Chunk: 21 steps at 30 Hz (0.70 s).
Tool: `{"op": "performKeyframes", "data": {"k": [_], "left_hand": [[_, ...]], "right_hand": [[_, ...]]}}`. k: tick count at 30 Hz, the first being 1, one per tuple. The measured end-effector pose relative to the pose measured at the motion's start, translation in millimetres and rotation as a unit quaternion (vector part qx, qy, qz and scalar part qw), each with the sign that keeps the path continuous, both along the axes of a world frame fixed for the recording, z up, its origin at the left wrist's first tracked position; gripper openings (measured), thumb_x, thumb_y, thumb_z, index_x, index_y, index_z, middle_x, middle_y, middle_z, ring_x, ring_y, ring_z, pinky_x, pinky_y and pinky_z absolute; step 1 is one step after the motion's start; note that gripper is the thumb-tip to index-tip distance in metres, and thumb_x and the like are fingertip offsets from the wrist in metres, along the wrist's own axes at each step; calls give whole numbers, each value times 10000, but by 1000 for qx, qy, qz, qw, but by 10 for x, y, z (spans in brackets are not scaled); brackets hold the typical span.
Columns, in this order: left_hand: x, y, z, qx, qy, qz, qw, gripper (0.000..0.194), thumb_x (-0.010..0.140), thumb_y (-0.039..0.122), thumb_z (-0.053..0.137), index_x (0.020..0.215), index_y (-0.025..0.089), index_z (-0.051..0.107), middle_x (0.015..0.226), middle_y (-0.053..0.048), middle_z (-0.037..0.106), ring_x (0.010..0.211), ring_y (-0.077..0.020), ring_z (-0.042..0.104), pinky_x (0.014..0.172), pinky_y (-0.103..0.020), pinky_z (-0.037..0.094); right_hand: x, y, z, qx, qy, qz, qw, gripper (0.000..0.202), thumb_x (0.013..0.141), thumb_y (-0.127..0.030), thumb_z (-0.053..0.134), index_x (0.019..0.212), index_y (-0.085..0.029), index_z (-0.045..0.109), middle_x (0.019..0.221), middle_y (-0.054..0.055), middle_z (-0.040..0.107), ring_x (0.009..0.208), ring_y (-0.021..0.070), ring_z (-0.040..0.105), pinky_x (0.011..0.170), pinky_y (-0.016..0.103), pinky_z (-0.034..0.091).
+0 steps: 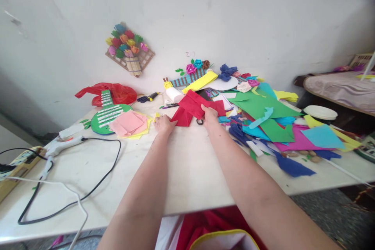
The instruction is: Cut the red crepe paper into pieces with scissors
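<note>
By left hand [164, 124] and right hand [210, 115] | bright red paper [191, 102], flaps overlapping | right grip clamped on it, left unclear

Colourful flowers [126, 41] hang on the wall [240, 15], with a red plastic bag [121, 93] on the table [193, 175] below

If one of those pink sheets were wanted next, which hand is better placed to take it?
Probably the left hand: it is nearer the pink sheets, at the left end of the red paper. The right hand is farther away and holds the red paper.
</note>
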State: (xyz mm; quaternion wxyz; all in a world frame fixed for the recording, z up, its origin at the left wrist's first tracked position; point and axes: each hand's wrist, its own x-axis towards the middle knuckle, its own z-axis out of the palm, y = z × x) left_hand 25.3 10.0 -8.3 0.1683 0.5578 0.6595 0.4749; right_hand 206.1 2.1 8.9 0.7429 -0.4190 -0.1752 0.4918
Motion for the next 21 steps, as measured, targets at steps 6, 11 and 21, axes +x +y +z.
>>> {"op": "performKeyframes", "data": {"k": [6,11,21], "left_hand": [[-65,24,-8,-1,-92,-58,994,267,511,204,752,577,212,494,532,15,498,715,-222,574,676,-305,405],[-120,30,-43,36,-353,-163,921,390,490,236,775,697,198,447,583,30,585,550,-155,583,548,-261,443],[-189,-37,15,16,-435,-235,869,418,460,219,815,750,181,515,645,19,643,556,-133,615,521,-224,462]], "right_hand": [[28,1,20,12,14,15,1000,111,662,-163,677,712,-161,577,533,-38,614,456,114,575,398,214,470],[34,-21,66,51,22,44,997,123,640,-126,682,718,-157,593,568,-30,649,519,121,613,519,242,531],[56,-103,110,150,-32,178,972,184,600,-173,693,779,-152,655,691,23,707,692,190,668,560,259,513]]}}
